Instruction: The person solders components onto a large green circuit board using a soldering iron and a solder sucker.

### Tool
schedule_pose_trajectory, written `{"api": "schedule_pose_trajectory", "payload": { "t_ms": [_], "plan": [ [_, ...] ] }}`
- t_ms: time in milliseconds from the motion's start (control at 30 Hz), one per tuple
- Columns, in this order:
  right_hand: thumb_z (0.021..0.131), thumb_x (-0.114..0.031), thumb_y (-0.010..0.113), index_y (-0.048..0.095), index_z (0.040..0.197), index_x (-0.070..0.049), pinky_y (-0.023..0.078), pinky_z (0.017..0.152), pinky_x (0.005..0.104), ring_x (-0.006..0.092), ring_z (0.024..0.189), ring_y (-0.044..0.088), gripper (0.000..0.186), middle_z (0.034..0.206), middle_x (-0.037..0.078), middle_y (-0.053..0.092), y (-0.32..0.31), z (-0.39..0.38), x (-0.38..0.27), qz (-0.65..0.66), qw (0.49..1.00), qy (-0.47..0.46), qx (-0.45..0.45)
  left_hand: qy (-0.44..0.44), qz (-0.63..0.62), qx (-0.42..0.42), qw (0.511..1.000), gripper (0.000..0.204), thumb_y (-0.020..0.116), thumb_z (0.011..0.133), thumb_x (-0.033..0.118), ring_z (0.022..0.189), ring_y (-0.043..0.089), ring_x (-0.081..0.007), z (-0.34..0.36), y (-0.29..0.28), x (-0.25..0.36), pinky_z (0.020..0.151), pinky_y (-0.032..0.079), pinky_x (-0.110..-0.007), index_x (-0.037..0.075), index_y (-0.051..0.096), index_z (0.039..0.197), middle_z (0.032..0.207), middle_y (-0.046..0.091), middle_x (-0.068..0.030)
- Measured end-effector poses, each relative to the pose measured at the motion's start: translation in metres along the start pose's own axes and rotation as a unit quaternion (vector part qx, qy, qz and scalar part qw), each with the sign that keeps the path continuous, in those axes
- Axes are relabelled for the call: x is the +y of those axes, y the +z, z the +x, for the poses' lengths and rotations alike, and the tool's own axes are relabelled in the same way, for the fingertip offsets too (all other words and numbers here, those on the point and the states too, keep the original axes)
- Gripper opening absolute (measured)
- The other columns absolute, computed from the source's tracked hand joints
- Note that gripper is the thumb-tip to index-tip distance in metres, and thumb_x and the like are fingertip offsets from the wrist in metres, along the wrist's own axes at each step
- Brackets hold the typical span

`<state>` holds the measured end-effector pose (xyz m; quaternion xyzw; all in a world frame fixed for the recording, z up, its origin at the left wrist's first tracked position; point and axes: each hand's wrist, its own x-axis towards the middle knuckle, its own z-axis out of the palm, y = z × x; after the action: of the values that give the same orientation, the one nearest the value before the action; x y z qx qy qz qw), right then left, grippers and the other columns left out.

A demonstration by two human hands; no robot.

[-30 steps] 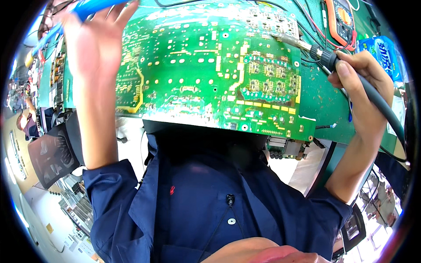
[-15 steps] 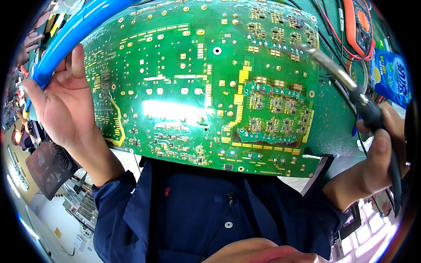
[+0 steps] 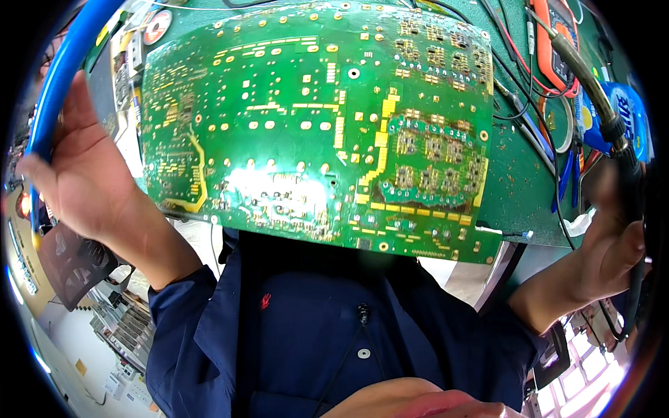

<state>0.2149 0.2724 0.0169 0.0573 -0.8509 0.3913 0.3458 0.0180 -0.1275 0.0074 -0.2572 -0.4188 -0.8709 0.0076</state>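
A large green circuit board (image 3: 272, 150) with gold pads and small parts lies in front of me. Its right-hand area has dense component clusters with brownish residue around them. My left hand (image 3: 94, 181) is left of the board, its fingers around a long blue tube-shaped solder sucker (image 3: 52, 97); the hand is slightly blurred. At the far right my right hand (image 3: 613, 244) grips a soldering iron (image 3: 592, 83) with a dark handle. The iron's metal shaft points up and left, past the board's right edge, and its tip does not touch the board.
An orange multimeter (image 3: 555, 45) with red and black leads stands at the back right. Beside it lie a blue packet (image 3: 627, 115) and blue-handled tools (image 3: 568, 181). A small round reel (image 3: 158, 26) is behind the board on the left. A dark chair (image 3: 77, 268) stands at left.
The soldering iron has swung up and right, away from the board's right side. My left hand and the blue solder sucker have moved left and down, off the board. The board appears slightly shifted.
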Motion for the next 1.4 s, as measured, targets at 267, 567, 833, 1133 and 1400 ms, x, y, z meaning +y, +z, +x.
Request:
{"api": "schedule_pose_trajectory", "payload": {
  "t_ms": [267, 567, 833, 1133, 1400],
  "plan": [
    [0.098, -0.055, 0.011, 0.043, 0.124, 0.007, 0.042, 0.032, 0.017, 0.0111, 0.034, 0.043, 0.074, 0.053, 0.007, 0.051, -0.015, 0.004, -0.033, -0.03, 0.998, -0.046, 0.014, 0.184, 0.377, 0.04, 0.907, 0.027, 0.045, 0.095, 0.015, 0.083, 0.062, -0.0312, -0.002, -0.044, 0.142, 0.09, 0.049, -0.049, -0.006, 0.061, 0.091, 0.084, 0.063, -0.0217],
    [0.096, -0.045, 0.042, 0.053, 0.116, 0.008, 0.035, 0.061, 0.0284, 0.0197, 0.07, 0.047, 0.057, 0.073, 0.004, 0.041, -0.011, -0.016, -0.028, 0.291, 0.955, 0.053, 0.025, 0.085, 0.734, -0.097, 0.667, 0.021, 0.074, 0.084, 0.015, 0.068, 0.056, -0.0061, -0.034, 0.018, 0.057, 0.061, 0.047, -0.023, 0.001, 0.064, 0.097, 0.083, 0.065, -0.0001],
    [0.083, -0.08, 0.024, 0.032, 0.138, 0.005, 0.04, 0.101, 0.0504, 0.0484, 0.122, 0.047, 0.101, 0.132, 0.037, 0.043, 0.036, -0.026, -0.059, 0.406, 0.91, 0.065, -0.054, 0.116, 0.712, -0.394, 0.57, 0.024, 0.064, 0.078, 0.011, 0.071, 0.065, -0.0347, -0.073, 0.131, 0.002, 0.06, 0.05, -0.042, 0.01, 0.055, 0.1, 0.072, 0.063, -0.0141],
    [0.076, -0.086, 0.02, 0.03, 0.135, 0.004, 0.037, 0.104, 0.049, 0.0459, 0.122, 0.048, 0.108, 0.13, 0.04, 0.043, 0.048, -0.04, -0.081, 0.449, 0.867, -0.023, -0.214, 0.046, 0.691, -0.411, 0.593, 0.016, 0.056, 0.083, 0.017, 0.062, 0.067, -0.0284, -0.101, 0.181, -0.012, 0.054, 0.054, -0.039, 0.007, 0.06, 0.095, 0.066, 0.064, -0.0121],
    [0.084, -0.075, 0.041, 0.035, 0.13, -0.002, 0.039, 0.1, 0.0445, 0.0357, 0.115, 0.051, 0.086, 0.122, 0.03, 0.05, 0.056, -0.059, -0.095, 0.292, 0.942, 0.039, -0.162, 0.03, 0.637, -0.465, 0.613, 0.02, 0.054, 0.086, 0.019, 0.072, 0.069, -0.0273, -0.104, 0.189, -0.027, 0.058, 0.056, -0.038, 0.01, 0.063, 0.102, 0.093, 0.066, -0.0104]
  ]
}}
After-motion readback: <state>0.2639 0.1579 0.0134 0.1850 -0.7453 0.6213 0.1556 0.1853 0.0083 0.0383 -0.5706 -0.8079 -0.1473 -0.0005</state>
